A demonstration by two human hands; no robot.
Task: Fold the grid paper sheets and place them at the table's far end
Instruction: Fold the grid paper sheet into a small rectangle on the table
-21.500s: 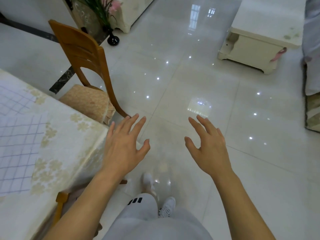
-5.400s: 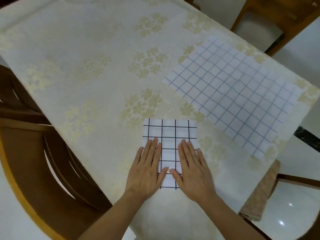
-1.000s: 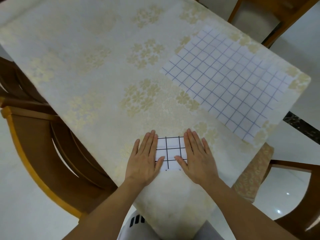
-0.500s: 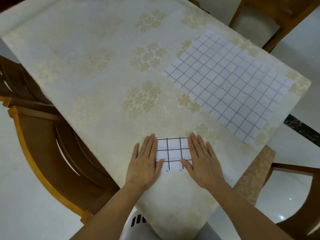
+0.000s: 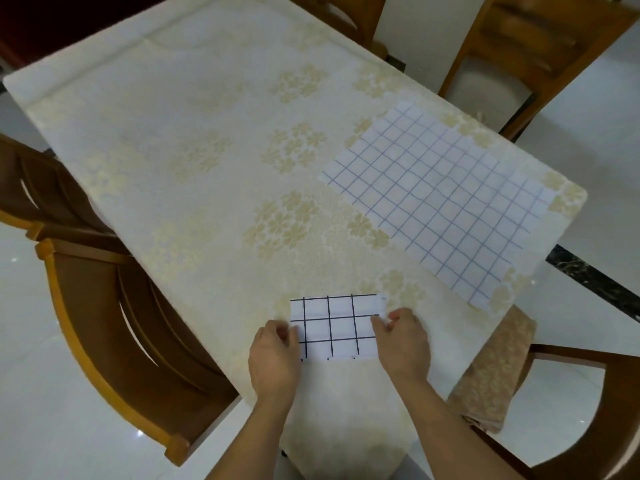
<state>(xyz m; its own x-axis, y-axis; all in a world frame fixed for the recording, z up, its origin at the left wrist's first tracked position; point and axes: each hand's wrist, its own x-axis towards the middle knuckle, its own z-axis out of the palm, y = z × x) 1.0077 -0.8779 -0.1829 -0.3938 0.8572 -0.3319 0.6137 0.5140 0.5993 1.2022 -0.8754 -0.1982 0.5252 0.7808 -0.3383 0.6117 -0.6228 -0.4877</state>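
Paper folded into a small black-gridded rectangle [image 5: 337, 327] is pinched at both side edges by curled fingers [image 5: 381, 322].

No readable text, labels, brands, numbers or signs anywhere in view.

The only markings are ruled lines: a bold black grid on the folded grid paper [image 5: 334, 327] at the near edge of the table [image 5: 207, 150], and a fainter blue grid on the flat grid sheet [image 5: 440, 202] beyond it to the right. Neither carries letters or digits.
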